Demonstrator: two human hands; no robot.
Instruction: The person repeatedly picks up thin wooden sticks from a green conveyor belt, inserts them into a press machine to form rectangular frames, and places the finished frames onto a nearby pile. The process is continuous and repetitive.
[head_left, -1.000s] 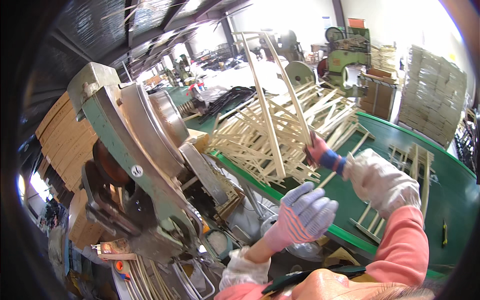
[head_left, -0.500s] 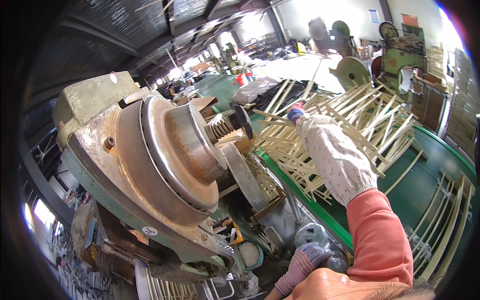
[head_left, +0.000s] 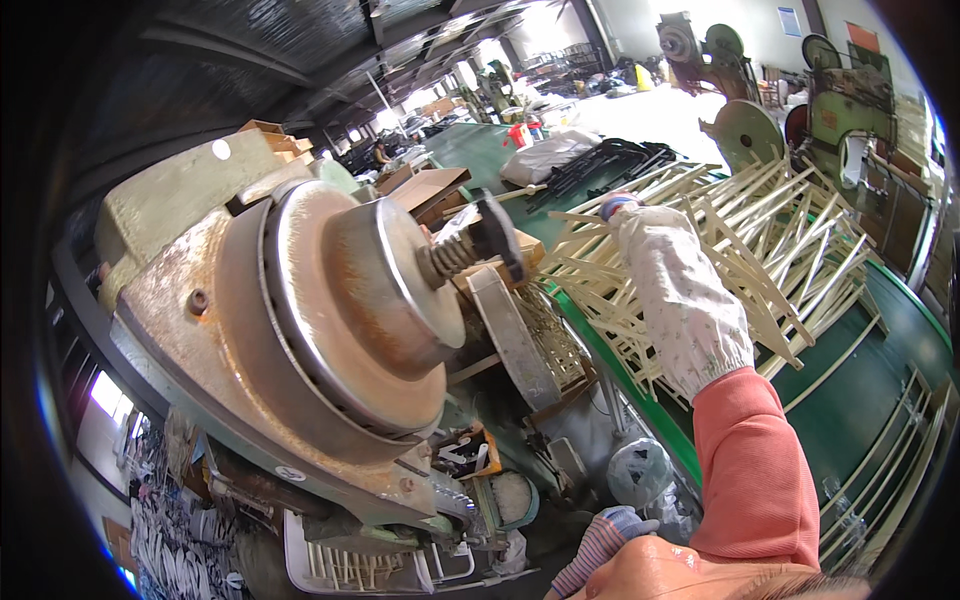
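Observation:
My right hand (head_left: 618, 205), gloved in blue with some red, reaches far out over the left side of a heap of pale wooden sticks (head_left: 790, 225). A white patterned sleeve cover and a pink sleeve run up that arm. The fingers are small and mostly hidden, so whether they grip a stick cannot be made out. Low in the picture, close to my body, is my left hand (head_left: 622, 522) in a striped glove. At least one finger is stretched out, no object shows in it, and the rest is partly covered. The sticks lie crisscrossed on a green table (head_left: 850, 375).
A large rusty press machine (head_left: 370, 280) with a round wheel and spring-loaded knob fills the left. Below it stand a white crate (head_left: 295, 550) with sticks and a bowl (head_left: 515, 500). A plastic bag (head_left: 640, 470) hangs by the table leg. Green machines (head_left: 845, 110) stand at the back right.
The whole view has shifted, so most of the far scene sits farther right. My right hand stays over the left part of the stick heap; my left hand remains low near my body.

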